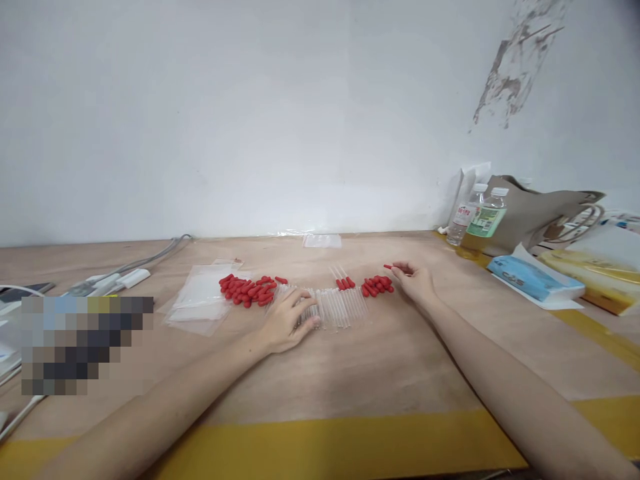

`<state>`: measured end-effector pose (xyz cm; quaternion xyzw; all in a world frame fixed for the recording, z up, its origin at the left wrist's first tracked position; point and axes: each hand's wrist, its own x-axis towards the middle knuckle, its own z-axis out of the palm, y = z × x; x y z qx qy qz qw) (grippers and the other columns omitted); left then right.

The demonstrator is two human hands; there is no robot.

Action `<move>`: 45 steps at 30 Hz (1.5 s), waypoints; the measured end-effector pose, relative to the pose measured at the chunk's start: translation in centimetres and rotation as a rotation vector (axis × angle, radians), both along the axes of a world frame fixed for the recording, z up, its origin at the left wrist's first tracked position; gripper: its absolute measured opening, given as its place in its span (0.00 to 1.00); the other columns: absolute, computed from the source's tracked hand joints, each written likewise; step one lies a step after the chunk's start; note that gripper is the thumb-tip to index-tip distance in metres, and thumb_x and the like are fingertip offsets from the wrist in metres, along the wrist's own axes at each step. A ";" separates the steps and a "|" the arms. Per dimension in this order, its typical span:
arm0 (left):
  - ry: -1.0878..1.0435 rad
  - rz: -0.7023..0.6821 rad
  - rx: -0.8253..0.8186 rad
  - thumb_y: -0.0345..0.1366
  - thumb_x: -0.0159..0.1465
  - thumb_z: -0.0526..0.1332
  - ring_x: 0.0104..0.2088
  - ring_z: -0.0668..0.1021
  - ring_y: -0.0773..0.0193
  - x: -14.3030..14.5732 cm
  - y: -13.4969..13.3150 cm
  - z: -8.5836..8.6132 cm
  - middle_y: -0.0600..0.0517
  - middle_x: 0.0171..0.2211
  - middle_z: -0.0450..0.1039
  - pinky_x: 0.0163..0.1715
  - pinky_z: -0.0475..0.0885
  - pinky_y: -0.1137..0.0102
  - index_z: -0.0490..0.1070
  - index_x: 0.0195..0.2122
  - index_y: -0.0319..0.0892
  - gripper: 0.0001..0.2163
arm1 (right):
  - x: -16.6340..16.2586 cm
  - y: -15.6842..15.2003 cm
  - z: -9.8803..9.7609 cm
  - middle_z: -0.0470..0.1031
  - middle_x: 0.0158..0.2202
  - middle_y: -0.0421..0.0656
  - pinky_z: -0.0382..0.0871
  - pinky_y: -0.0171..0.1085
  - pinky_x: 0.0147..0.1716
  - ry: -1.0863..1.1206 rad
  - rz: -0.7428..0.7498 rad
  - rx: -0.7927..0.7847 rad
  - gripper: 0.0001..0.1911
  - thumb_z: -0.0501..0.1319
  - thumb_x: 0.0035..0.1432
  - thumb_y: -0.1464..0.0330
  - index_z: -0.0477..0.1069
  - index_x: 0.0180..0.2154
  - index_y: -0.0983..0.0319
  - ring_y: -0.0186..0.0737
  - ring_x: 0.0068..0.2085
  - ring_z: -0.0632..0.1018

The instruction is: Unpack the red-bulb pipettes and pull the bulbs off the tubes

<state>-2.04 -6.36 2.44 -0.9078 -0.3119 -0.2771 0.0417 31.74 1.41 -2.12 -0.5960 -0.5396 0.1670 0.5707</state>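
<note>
A row of clear glass tubes (340,308) lies on the wooden table (360,360). My left hand (290,321) rests on the row's left end, fingers curled over the tubes. A heap of red rubber bulbs (247,290) lies to the left, and a smaller heap of red bulbs (377,285) to the right. My right hand (413,279) is beside the smaller heap and pinches one red bulb (389,267) in its fingertips. Three tubes with red bulbs fitted (344,280) lie behind the row.
Clear plastic bags (200,300) lie left of the red heap, another bag (321,240) by the wall. Two bottles (475,217), a brown bag (540,213) and a tissue pack (533,279) stand at the right. Cables and a white adapter (125,277) lie at the left. Yellow tape edges the table.
</note>
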 end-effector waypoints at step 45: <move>-0.108 0.166 0.237 0.36 0.62 0.52 0.53 0.64 0.55 -2.6 0.1 -0.5 0.44 0.52 0.62 0.50 0.61 0.57 0.62 0.52 0.44 0.17 | -14.1 -2.9 7.5 0.73 0.25 0.45 0.60 0.41 0.35 -0.790 0.125 -0.138 0.08 0.54 0.55 0.66 0.68 0.29 0.62 0.40 0.30 0.73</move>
